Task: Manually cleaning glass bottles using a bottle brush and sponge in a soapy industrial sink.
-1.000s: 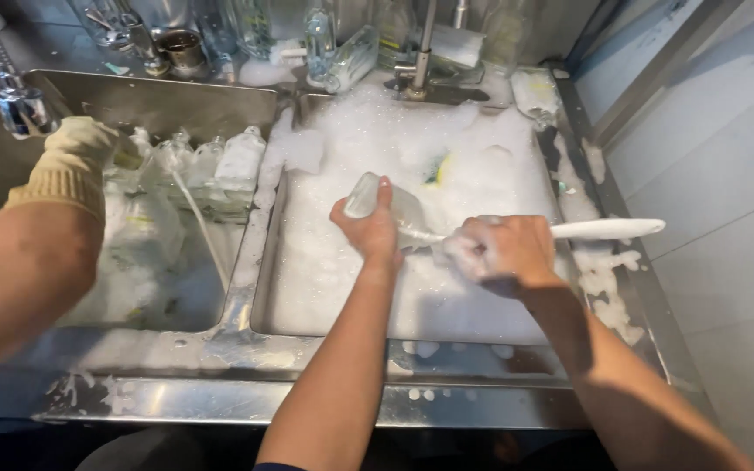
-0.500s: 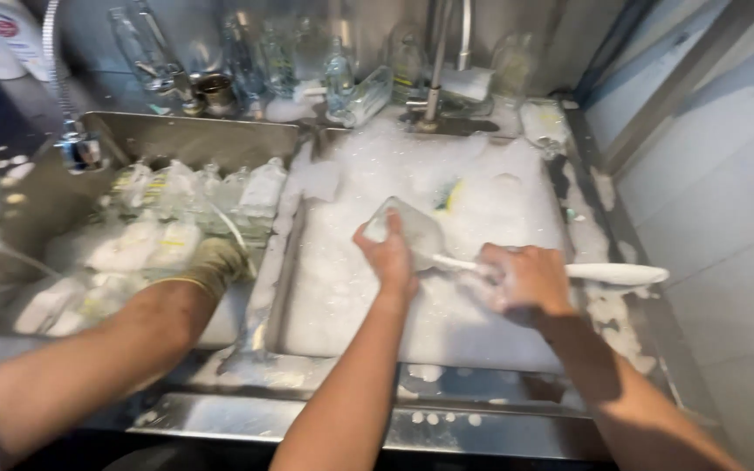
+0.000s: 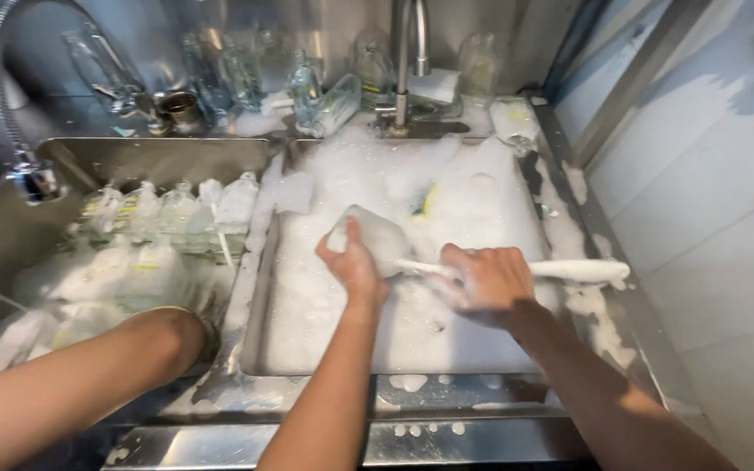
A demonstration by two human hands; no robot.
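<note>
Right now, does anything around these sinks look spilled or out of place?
Yes: foam has spilled over the front rim of the right sink and along its right edge. A glass bottle lies tipped on the back ledge. Otherwise, the left hand holds a soapy glass; the right hand grips a white brush.

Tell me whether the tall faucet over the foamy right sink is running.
Cannot tell: the tall metal faucet shows no visible stream, though foam hides its outlet.
</note>
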